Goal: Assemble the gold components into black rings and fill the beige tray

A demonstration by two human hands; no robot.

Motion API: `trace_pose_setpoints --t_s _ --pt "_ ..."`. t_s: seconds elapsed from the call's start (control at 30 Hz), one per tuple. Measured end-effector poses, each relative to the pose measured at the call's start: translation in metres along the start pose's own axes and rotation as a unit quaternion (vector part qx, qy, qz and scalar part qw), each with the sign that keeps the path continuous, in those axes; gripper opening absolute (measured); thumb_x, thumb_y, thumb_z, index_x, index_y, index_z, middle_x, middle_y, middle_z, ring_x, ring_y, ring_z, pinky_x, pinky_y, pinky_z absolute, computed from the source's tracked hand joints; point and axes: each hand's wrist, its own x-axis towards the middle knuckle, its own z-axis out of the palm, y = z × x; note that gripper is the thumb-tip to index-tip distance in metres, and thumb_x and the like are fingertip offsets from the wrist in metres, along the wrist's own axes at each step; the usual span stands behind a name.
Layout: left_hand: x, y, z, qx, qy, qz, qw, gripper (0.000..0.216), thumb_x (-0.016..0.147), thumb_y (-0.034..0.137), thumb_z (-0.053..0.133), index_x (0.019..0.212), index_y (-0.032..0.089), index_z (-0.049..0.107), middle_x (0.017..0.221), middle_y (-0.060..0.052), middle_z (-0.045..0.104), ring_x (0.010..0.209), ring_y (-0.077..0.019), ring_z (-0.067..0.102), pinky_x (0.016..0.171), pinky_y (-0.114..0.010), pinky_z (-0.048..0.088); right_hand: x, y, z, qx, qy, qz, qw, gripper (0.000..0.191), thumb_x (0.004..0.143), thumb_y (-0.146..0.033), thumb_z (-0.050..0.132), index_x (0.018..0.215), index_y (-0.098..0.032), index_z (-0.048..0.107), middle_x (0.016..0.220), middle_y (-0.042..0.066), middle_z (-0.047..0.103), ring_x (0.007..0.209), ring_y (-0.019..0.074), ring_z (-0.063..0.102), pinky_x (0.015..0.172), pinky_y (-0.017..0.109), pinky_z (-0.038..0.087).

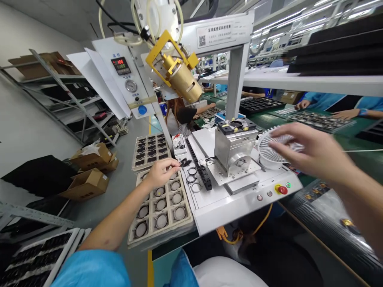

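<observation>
My left hand [163, 173] reaches over the tray of round parts [160, 221], its thumb and fingers pinched at a small black part [186, 162] at the edge of the white machine base. Several thin rings [196, 187] lie on the base just below that part. My right hand [312, 149], slightly blurred, hovers in front of a small white fan [266, 149], thumb and forefinger apart with nothing visible between them. Between my hands stands a metal block with a black fixture [236, 125] on top.
A gold cylindrical press head [187, 81] hangs tilted above the fixture. A black slotted strip [203, 175] lies along the base. A red emergency button [282, 190] sits on the front panel. Another tray of black parts [151, 149] is behind mine. Co-workers' hands [344, 114] work at the far bench.
</observation>
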Motion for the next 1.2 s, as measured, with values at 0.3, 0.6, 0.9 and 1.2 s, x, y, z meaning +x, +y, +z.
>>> trace_pose_setpoints --t_s 0.3,0.6,0.9,1.2 --pt "0.003 0.038 -0.022 0.031 0.058 0.078 0.995 0.016 0.089 0.015 0.063 0.074 0.019 0.063 0.117 -0.011 0.073 0.109 -0.0226 0.07 0.096 -0.038 0.057 0.128 0.011 0.031 0.025 -0.246 -0.048 0.968 0.025 0.082 -0.035 0.073 0.104 -0.025 0.076 0.099 0.001 0.076 0.089 0.0249 0.071 0.087 0.041 0.057" --pt "0.103 0.076 0.018 -0.045 0.079 0.121 0.988 0.014 0.088 0.028 0.07 0.077 0.019 0.072 0.107 -0.01 0.079 0.098 -0.0217 0.075 0.094 -0.038 0.057 0.131 0.006 0.027 0.084 -0.254 -0.028 0.963 0.018 0.076 -0.028 0.078 0.093 -0.025 0.075 0.1 0.002 0.076 0.097 0.0272 0.07 0.098 0.048 0.054" --pt "0.205 0.116 0.051 0.095 -0.001 -0.008 0.995 0.029 0.086 0.044 0.07 0.071 0.02 0.074 0.083 -0.007 0.079 0.078 -0.0234 0.071 0.075 -0.035 0.052 0.069 0.011 0.02 0.33 0.084 0.072 0.938 0.035 0.071 -0.04 0.083 0.093 -0.02 0.065 0.097 0.009 0.074 0.093 0.026 0.071 0.092 0.046 0.06" --pt "0.206 0.125 0.054 0.14 -0.151 0.055 0.977 0.052 0.104 0.052 0.038 0.087 0.019 0.075 0.09 -0.007 0.076 0.086 -0.0241 0.071 0.08 -0.035 0.052 -0.091 0.013 -0.022 0.286 0.074 0.236 0.926 0.035 0.072 -0.048 0.085 0.098 -0.028 0.077 0.105 0.01 0.077 0.098 0.0311 0.073 0.09 0.043 0.064"
